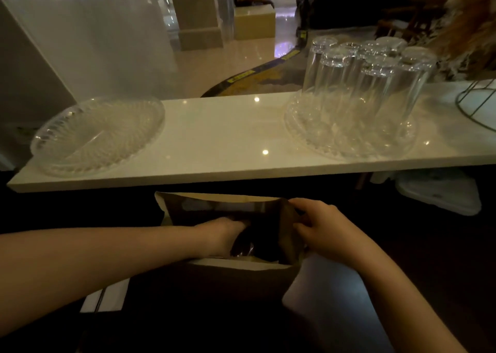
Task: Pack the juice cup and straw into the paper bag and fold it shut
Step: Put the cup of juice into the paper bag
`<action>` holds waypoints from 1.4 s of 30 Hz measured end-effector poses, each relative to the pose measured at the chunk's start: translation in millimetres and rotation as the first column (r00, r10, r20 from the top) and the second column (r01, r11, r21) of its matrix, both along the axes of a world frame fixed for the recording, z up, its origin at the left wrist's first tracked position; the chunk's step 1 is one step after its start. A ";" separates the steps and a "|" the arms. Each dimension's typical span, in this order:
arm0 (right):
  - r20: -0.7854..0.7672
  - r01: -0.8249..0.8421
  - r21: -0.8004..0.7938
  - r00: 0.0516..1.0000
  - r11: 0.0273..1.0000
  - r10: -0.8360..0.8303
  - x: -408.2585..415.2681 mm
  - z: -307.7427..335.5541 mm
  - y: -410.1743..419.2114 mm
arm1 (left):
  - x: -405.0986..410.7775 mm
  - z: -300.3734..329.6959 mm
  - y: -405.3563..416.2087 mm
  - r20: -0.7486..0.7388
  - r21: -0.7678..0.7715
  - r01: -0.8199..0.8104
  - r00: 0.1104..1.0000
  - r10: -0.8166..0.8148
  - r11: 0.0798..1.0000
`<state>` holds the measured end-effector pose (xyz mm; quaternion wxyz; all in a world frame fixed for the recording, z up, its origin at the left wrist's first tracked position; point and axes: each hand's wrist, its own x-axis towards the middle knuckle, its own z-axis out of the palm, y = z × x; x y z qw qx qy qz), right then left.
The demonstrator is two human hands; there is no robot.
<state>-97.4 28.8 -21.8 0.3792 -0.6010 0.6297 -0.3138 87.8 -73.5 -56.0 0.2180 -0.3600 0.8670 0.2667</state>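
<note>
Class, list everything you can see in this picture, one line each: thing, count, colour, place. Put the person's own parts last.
paper bag: one, brown, open, below the shelf's near edge, between the hands
shiny object: one, dark, inside the bag; too dim to identify
shelf: one, white and glossy, across the middle
empty platter: one, clear glass, left end of the shelf
loaded platter: one, clear glass, right part of the shelf
tumblers: about seven, clear, upside down on the loaded platter
wire stand: one, dark, far right of the shelf
left hand: one, reaching inside the bag, fingers hidden
right hand: one, gripping the bag's right rim
</note>
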 end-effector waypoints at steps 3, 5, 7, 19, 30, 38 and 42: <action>0.051 -0.007 0.017 0.999 1.000 0.006 -4.1 -2.6 1.3 | 4.4 -18.4 -2.8 0.089 -0.041 0.003 0.996 0.000 0.999; 0.080 -0.014 0.017 0.997 1.000 0.012 -5.6 -3.9 1.1 | 6.3 -25.1 -4.8 0.177 -0.037 0.022 0.984 -0.016 0.999; 0.079 -0.020 0.011 0.997 1.000 0.020 -6.2 -4.6 -0.2 | 6.2 -29.6 -6.4 0.257 -0.032 0.051 0.965 -0.041 0.998; 0.061 0.025 0.000 0.998 1.000 -0.025 -8.7 -8.2 -7.3 | -5.2 -59.0 -12.3 0.208 0.006 0.023 0.978 -0.024 1.000; 0.131 0.049 0.039 0.990 0.998 -0.054 -5.5 -6.2 -6.9 | -8.6 -56.4 -12.0 0.327 0.078 0.034 0.943 -0.057 0.996; 0.070 0.044 0.052 0.996 0.998 -0.047 0.2 -3.2 -3.9 | 4.0 28.4 -15.7 0.024 0.141 0.147 0.988 -0.152 0.979; -0.003 0.055 0.103 0.998 0.993 -0.055 -3.3 -5.0 -9.2 | 25.5 62.4 -14.1 -0.268 0.250 0.033 0.963 0.036 0.968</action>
